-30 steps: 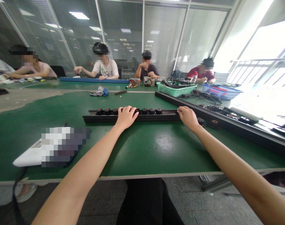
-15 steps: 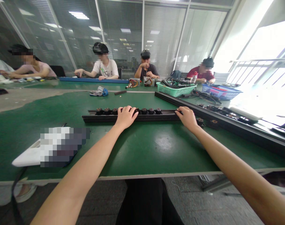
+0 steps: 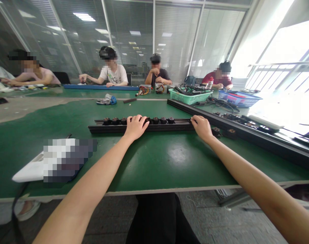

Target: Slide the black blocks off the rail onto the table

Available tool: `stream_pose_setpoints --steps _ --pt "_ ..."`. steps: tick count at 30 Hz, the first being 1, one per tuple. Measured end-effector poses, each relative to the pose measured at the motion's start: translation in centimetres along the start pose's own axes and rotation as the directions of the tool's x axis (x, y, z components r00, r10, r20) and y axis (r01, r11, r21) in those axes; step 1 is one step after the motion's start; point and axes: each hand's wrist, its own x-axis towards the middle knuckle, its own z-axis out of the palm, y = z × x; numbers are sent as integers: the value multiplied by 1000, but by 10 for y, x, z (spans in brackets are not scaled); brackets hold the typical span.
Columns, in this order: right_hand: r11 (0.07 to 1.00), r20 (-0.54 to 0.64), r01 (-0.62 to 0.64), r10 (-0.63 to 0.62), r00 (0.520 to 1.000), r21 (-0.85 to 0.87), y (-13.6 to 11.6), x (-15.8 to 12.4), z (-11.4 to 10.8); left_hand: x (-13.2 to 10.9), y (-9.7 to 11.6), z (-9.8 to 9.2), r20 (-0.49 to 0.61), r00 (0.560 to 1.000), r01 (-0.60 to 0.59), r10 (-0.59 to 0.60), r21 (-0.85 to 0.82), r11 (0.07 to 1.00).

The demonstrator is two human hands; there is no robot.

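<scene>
A long black rail [image 3: 174, 127] lies across the green table [image 3: 154, 159] in front of me, with several small dark round parts [image 3: 115, 120] seated in a row along its top. My left hand [image 3: 136, 126] rests on the rail's middle, fingers curled over the row of parts. My right hand [image 3: 201, 126] is closed over the rail's right end, fingertips on its top edge.
A white object with a blurred patch [image 3: 55, 159] lies at the near left. A longer black rail [image 3: 246, 134] runs along the right side. Further back stand a green basket [image 3: 190, 96] and a blue tray [image 3: 238, 99]. Several people sit at the far side of the table.
My right hand has slid slightly left along the rail's end. The left hand stays where it was.
</scene>
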Motion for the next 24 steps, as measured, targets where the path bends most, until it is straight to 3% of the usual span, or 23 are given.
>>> stream_pose_setpoints --steps 24 --pt "1000 -18 13 -14 1000 -18 11 0 3 0 0 0 -3 1000 -1 1 7 1000"
